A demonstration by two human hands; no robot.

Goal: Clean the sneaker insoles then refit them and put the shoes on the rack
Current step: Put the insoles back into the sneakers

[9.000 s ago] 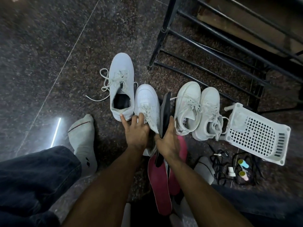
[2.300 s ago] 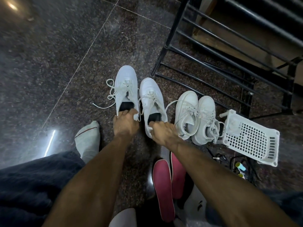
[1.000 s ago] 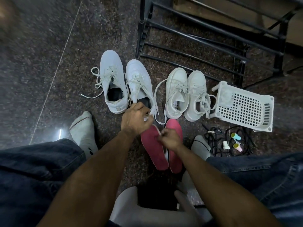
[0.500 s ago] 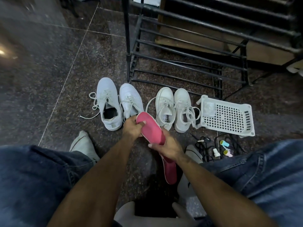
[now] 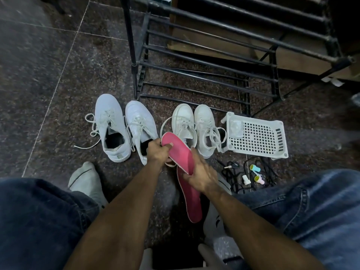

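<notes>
— What do you see nearest to the person?

— Two knees in blue jeans, and between them the second pink insole [image 5: 191, 199], which lies flat on the dark floor [image 5: 48, 78]. A foot in a grey sock [image 5: 85, 179] rests on the floor at the left.

— And the hands?

— Both hold one pink insole [image 5: 180, 151] in the air. The left hand [image 5: 157, 152] pinches its front end, with the thumb on the pink face. The right hand [image 5: 200, 175] has its fingers curled around the back end.

— Where are the shoes?

— Just behind the hands, in one row on the floor. The left pair of sneakers [image 5: 124, 127] shows dark insoles inside, and one lace trails out to the left. The right pair of sneakers [image 5: 194, 127] stands just beside a white plastic basket [image 5: 255, 136], which lies tipped over. Near the basket there are black cords and small coloured bottles [image 5: 255, 173].

— And farther away?

— The black metal rack [image 5: 194, 63], with bare rails, stands behind the shoes.
</notes>
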